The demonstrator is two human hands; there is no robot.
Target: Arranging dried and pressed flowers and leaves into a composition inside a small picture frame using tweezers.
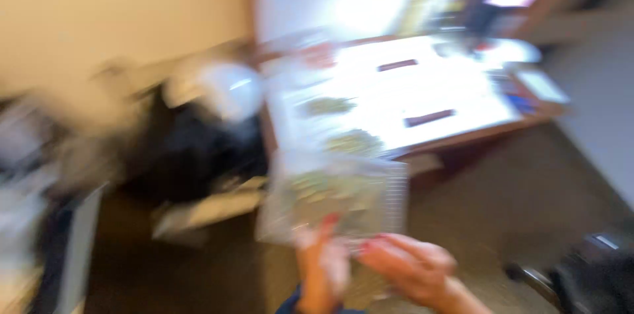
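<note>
Heavily blurred view. Clear plastic bag [333, 198] of greenish bits held up just above both hands, low in the middle of the view. Left hand [321, 264] pinching the bag's bottom edge at about 6 o'clock of the bag, fingers upright. Right hand [413, 268] at about 5 o'clock of the bag, fingers curled toward its lower edge; grip itself too smeared to tell. Bright white table [409, 89] at 1 o'clock beyond the bag, two greenish heaps [343, 126] on its near side.
</note>
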